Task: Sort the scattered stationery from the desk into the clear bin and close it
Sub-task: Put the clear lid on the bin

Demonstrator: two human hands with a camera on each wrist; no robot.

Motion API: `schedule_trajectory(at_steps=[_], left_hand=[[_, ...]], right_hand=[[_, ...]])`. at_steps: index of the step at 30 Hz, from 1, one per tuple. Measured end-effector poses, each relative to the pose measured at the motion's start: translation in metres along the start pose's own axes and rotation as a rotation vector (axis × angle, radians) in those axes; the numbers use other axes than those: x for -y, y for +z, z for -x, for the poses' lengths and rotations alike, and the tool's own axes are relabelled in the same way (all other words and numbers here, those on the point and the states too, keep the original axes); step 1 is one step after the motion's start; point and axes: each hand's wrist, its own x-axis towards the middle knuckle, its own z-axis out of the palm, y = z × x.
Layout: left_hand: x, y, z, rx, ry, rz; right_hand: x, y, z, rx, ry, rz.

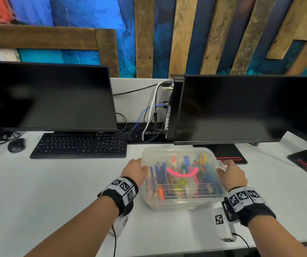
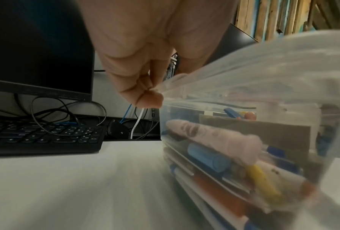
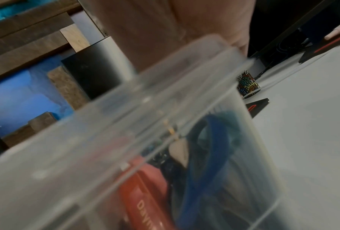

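The clear bin stands on the white desk in front of me, its clear lid with a pink handle lying on top. Pens, markers and other stationery fill it. My left hand grips the lid's left edge; in the left wrist view its fingertips pinch the lid rim above the bin wall. My right hand holds the right edge, and the right wrist view shows its palm over the lid rim, fingers hidden.
A black keyboard and mouse lie at the back left under a monitor. A second monitor with a red-trimmed base stands right behind the bin. Cables hang between them. A small patterned cup sits behind.
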Motion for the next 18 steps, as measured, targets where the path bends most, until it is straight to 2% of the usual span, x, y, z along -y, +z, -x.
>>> schedule_trajectory(at_steps=[4, 10, 18], left_hand=[[-0.003, 0.004, 0.004, 0.009, 0.002, 0.006], [-0.005, 0.008, 0.018, 0.089, -0.050, 0.012], [-0.008, 0.005, 0.010, 0.128, -0.070, 0.080]], right_hand=[[0.000, 0.003, 0.001, 0.027, 0.005, -0.079], [-0.003, 0.009, 0.000, 0.072, 0.004, -0.040], [-0.004, 0.012, -0.008, 0.115, -0.008, 0.022]])
